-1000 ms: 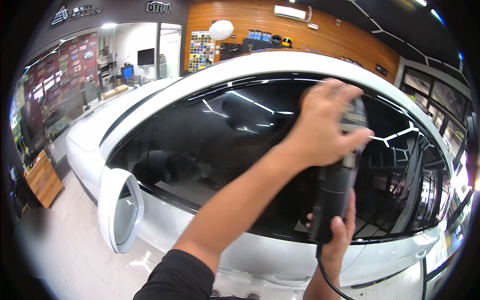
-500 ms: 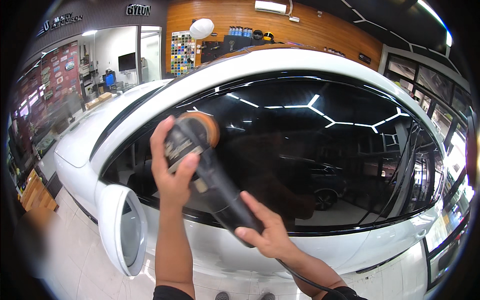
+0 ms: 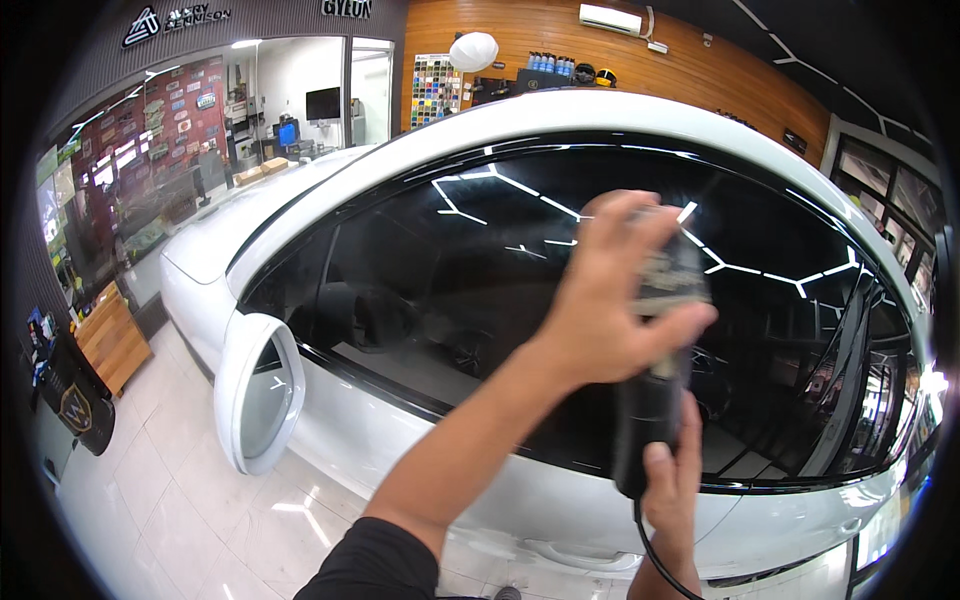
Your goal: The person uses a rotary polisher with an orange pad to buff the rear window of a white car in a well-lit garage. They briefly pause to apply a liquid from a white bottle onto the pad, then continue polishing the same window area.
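A black corded polisher (image 3: 645, 410) is held up against or just in front of the dark side window (image 3: 470, 270) of a white car (image 3: 390, 425). My left hand (image 3: 605, 290) is wrapped over the polisher's head, thumb along its near side, somewhat smeared by motion. My right hand (image 3: 675, 490) grips the lower end of the handle, where the black power cord (image 3: 650, 545) comes out. The pad is hidden behind the head and my left hand, so I cannot tell whether it touches the glass.
The car's white side mirror (image 3: 228, 400) sticks out at the left. Beyond it stand a wooden box (image 3: 112, 340) and a black bin (image 3: 82, 410) on the tiled floor (image 3: 190, 500). A glass-fronted office and a wood-panelled wall (image 3: 540, 30) lie behind the car.
Both hands have carried the polisher rightward across the window, and it now stands more upright. The orange pad that showed before is now out of sight. The view has shifted left.
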A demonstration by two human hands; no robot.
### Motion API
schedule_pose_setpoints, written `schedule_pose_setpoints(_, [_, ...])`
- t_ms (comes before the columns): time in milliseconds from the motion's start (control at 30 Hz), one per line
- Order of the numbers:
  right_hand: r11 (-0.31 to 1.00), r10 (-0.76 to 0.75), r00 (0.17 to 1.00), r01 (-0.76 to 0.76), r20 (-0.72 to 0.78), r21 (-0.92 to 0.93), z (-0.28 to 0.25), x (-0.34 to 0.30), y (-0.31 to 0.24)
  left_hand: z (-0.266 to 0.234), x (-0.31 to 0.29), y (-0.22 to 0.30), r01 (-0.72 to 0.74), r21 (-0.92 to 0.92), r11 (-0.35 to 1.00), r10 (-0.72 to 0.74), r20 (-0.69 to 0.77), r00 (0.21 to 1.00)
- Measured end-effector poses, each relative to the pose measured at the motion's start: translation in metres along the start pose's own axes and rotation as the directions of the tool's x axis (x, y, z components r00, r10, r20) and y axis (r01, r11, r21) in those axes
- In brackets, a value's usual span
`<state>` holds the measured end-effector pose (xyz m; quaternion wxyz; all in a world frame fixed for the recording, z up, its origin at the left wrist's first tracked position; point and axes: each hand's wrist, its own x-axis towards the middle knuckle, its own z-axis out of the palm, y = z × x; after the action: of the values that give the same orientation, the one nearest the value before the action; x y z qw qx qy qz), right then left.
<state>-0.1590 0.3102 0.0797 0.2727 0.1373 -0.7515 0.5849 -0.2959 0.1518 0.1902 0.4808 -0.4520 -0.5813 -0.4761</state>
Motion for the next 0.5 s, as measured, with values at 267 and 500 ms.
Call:
schedule_pose_setpoints(267, [0.985,0.171,0.977,-0.164,-0.130,0.062,-0.005,-0.035,0.027,0.050,-0.018,0.025,0.043,-0.202,0.978,-0.026,0.087,0.996])
schedule_pose_setpoints(500, [0.961,0.031,0.978,0.028,0.208,-0.274,0.131,0.019,-0.019,-0.110,-0.087,-0.020,0.127,-0.015,0.992,-0.127,-0.032,0.991])
